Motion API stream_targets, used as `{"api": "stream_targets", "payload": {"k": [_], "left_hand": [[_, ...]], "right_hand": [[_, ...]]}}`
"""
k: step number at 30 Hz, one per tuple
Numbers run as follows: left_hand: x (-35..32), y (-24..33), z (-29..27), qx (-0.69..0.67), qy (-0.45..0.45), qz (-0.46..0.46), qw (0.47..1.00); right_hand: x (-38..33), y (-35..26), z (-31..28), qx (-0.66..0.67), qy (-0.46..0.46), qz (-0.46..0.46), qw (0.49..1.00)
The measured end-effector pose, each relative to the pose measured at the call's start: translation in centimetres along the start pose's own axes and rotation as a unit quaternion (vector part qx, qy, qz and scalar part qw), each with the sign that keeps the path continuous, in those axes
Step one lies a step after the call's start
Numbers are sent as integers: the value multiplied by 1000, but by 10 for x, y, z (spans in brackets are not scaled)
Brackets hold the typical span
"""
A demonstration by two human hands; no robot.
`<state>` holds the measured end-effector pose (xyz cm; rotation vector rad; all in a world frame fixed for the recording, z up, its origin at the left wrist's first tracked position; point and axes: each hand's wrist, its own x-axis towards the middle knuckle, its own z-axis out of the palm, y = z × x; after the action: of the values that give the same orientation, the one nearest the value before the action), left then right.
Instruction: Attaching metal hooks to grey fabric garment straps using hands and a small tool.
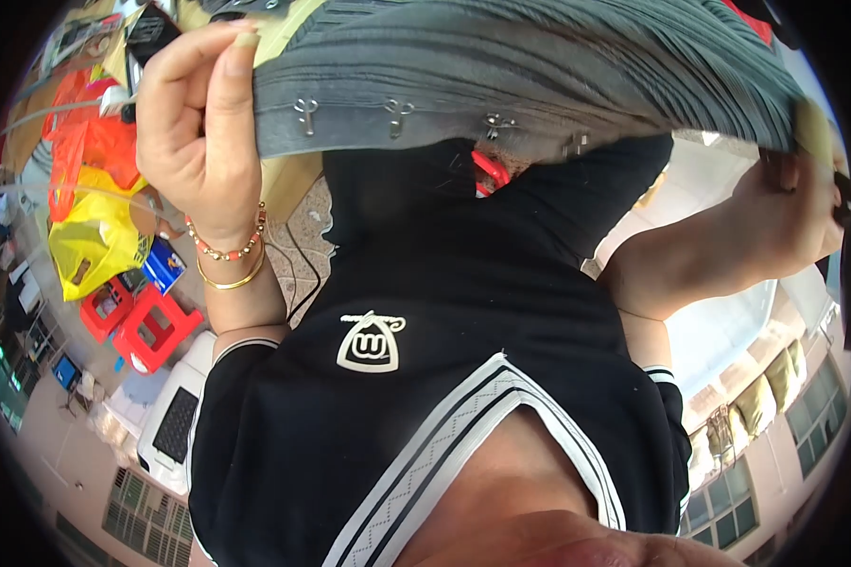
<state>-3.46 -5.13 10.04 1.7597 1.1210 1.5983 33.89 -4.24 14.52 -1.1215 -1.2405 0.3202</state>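
A grey pleated cloth (529, 47) stretches across the top of the view, over my lap. Along its plain lower band sit several small metal hook-like fasteners (394, 117). My left hand (203, 118) pinches the left end of the band between thumb and fingers. At the far right, my right hand (804, 194) is closed at the other end of the cloth, its fingers smeared by motion and partly dark. The band runs nearly level on the left and sags in the middle.
Red stools (156, 331) stand on the left, below a yellow plastic bag (99, 236) and an orange bag (95, 151). A small red object (488, 172) shows under the cloth. A dark cable (307, 288) runs across the floor. A white tub-like surface (728, 331) lies beyond my right arm.
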Motion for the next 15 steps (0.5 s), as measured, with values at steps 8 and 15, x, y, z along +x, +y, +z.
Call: {"api": "stream_targets", "payload": {"k": [8,15], "left_hand": [[-16,-77,-41,131,-27,-83,988],[-17,-72,-33,194,-33,-41,980]], "right_hand": [[-47,34,80,69,-251,242,935],[-71,49,65,14,-254,128,958]]}}
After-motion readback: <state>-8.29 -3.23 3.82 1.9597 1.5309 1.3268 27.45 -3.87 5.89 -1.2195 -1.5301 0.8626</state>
